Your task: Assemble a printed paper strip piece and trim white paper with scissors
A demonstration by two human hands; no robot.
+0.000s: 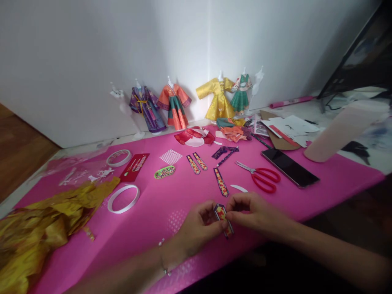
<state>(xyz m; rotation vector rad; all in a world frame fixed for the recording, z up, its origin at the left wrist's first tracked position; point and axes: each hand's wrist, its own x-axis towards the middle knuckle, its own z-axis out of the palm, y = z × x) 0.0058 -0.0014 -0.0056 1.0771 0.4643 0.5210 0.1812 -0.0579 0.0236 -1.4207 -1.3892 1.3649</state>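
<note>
Patterned strip (219, 210) pinched by left hand (200, 225) and right hand (251, 211) above pink bench (147, 249); red-handled scissors (266, 179) placed farther right.

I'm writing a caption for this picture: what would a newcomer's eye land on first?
Probably the row of doll dresses against the white wall, above all the bright yellow dress. Next, the pink mat spread below, with red-handled scissors on its right side. Then the left hand and right hand at the near edge, holding a small patterned strip.
</note>
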